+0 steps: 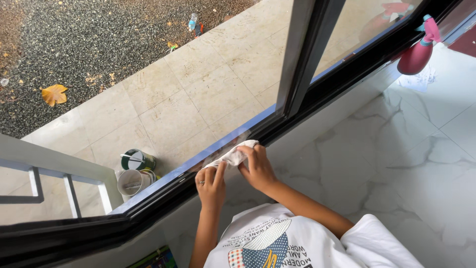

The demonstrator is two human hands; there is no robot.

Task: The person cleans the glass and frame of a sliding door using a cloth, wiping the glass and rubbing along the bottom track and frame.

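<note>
Both my hands hold a crumpled white cloth [232, 156] against the bottom of the window glass, just above the black frame rail [277, 130]. My left hand [212, 184] grips the cloth's lower left end, a ring on one finger. My right hand [257, 167] pinches its upper right end with fingers curled over it. My white printed shirt fills the bottom of the view.
A pink spray bottle [419, 49] stands by the frame at the upper right on the white marble floor [411, 164]. Outside the glass are beige paving tiles [198, 89], two paint cans [135, 171], a grey railing [59, 168] and gravel with dry leaves.
</note>
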